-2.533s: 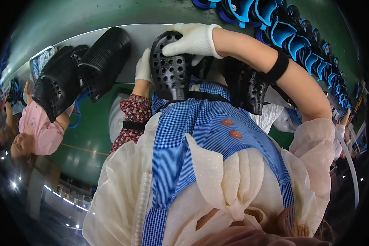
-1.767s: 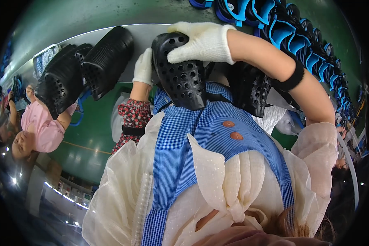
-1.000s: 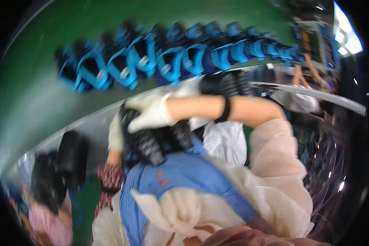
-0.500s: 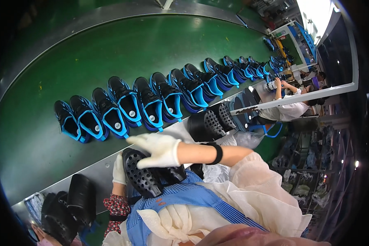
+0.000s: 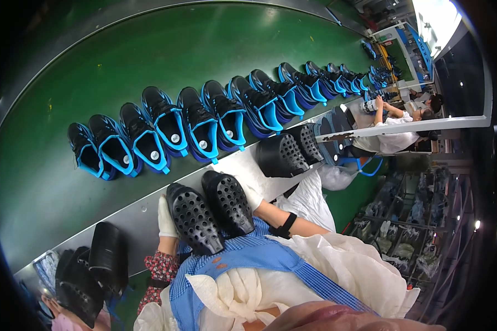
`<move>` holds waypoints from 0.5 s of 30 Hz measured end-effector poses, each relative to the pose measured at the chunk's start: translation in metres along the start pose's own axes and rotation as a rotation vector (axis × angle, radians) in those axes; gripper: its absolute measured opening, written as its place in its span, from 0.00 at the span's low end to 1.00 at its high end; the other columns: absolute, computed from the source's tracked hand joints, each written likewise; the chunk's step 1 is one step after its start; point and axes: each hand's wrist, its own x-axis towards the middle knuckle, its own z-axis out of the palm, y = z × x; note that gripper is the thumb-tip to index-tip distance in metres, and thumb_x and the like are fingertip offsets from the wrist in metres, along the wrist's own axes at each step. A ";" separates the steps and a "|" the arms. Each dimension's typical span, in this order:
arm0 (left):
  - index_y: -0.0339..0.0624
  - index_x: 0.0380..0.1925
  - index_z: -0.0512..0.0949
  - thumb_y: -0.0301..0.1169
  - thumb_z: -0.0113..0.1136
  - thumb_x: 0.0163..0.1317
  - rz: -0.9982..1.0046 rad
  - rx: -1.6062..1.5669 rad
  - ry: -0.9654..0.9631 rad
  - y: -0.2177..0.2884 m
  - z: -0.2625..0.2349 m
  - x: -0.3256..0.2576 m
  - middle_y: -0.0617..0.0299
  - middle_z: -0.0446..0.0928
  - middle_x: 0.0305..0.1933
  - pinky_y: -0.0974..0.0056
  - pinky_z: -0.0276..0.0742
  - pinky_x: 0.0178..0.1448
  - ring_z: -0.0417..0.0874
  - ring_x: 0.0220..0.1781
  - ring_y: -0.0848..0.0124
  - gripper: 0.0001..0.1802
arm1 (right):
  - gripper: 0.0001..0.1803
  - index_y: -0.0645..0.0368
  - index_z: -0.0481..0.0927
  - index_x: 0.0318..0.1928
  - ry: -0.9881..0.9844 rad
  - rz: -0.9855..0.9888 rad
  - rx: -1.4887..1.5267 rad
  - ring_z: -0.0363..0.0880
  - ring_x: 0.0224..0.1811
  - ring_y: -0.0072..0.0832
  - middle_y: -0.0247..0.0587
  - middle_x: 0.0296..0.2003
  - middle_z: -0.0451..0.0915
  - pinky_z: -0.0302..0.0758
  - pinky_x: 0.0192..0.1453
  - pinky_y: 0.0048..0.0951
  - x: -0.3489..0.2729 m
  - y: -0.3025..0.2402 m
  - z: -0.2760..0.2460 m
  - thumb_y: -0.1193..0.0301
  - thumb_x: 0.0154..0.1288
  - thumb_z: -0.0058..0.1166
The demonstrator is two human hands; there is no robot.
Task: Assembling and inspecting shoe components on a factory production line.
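Two black perforated moulds sit side by side against the person's chest, each a smooth, hard, rounded shell shaped like a shoe sole and dotted with rows of small round holes. The left mould (image 5: 194,218) has the left hand (image 5: 166,217), in a white cloth glove, pressed flat along its outer edge, fingers straight; whether the hand grips it I cannot tell. The right mould (image 5: 228,201) hides most of the right hand (image 5: 252,197), also gloved in white, which lies against its far side; how far that hand is closed cannot be told. Both moulds run lengthwise away from the body toward the grey ledge (image 5: 143,207), their narrow ends nearest the blue checked apron (image 5: 243,259). Beyond the hands, on the green conveyor belt (image 5: 149,55), a row of black-and-blue sneakers (image 5: 199,124) stands. To the right of the right hand, more black perforated moulds (image 5: 284,154) rest on the ledge.
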 end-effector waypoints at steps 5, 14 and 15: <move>0.40 0.51 0.75 0.54 0.40 0.70 -0.029 -0.133 -0.033 -0.008 -0.002 0.007 0.58 0.80 0.46 0.64 0.80 0.47 0.83 0.43 0.69 0.29 | 0.27 0.59 0.65 0.68 0.088 0.080 0.078 0.75 0.57 0.27 0.38 0.60 0.74 0.71 0.63 0.30 -0.007 -0.014 0.032 0.56 0.77 0.36; 0.43 0.47 0.78 0.54 0.42 0.67 -0.072 -0.236 0.018 0.000 0.020 -0.004 0.59 0.82 0.43 0.62 0.81 0.45 0.84 0.39 0.66 0.28 | 0.21 0.58 0.72 0.62 0.059 0.014 0.152 0.79 0.50 0.26 0.38 0.54 0.79 0.78 0.54 0.30 0.021 0.029 -0.013 0.64 0.77 0.36; 0.42 0.49 0.77 0.52 0.42 0.69 -0.050 -0.253 -0.023 -0.001 0.021 -0.005 0.59 0.82 0.45 0.62 0.80 0.48 0.84 0.42 0.66 0.27 | 0.21 0.59 0.71 0.62 0.088 -0.023 0.081 0.78 0.52 0.26 0.39 0.54 0.78 0.76 0.57 0.30 0.021 0.026 -0.009 0.64 0.77 0.35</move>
